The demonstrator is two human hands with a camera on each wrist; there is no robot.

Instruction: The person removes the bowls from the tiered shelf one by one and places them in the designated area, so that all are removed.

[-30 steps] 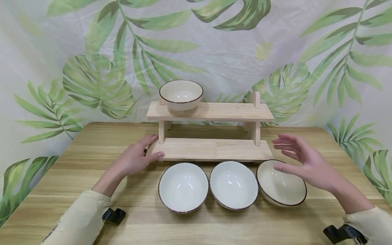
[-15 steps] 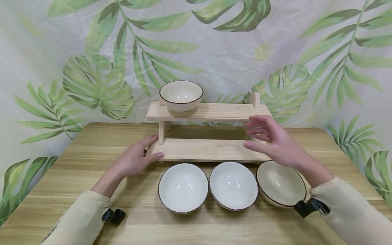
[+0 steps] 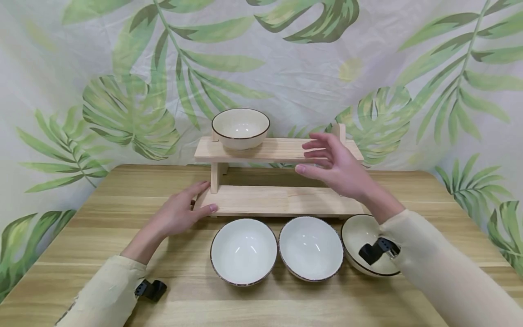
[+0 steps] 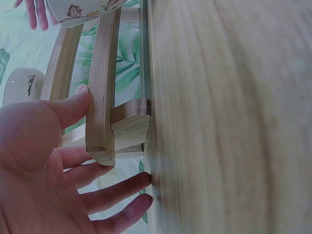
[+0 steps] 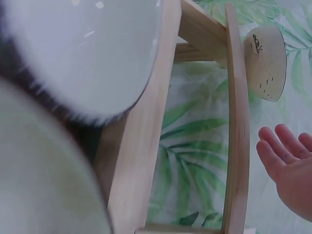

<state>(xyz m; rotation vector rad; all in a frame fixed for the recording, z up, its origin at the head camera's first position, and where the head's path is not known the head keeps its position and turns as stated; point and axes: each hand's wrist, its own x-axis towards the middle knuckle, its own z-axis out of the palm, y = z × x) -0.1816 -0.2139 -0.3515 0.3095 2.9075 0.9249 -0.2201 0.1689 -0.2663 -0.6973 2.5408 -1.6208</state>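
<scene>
A two-tier wooden shelf (image 3: 261,200) stands on the table. My left hand (image 3: 181,211) holds the left end of its lower board, thumb on top, with fingers by the board's end (image 4: 100,122). My right hand (image 3: 337,168) hovers before the right part of the upper board, fingers loosely bent and nothing in them. A cream bowl with a dark rim (image 3: 241,129) sits on the upper board's left side. In front of the shelf stand two white bowls, a left one (image 3: 244,252) and a middle one (image 3: 311,247), and a cream bowl (image 3: 355,236) partly hidden by my right wrist.
The wood-grain table (image 3: 94,236) reaches back to a leaf-printed cloth (image 3: 294,91). A small upright peg (image 3: 339,131) rises at the upper board's right end. The three front bowls stand close side by side near the lower board.
My right hand has moved left and upward, from over the right cream bowl to the upper board. My left hand and the bowls have stayed in place.
</scene>
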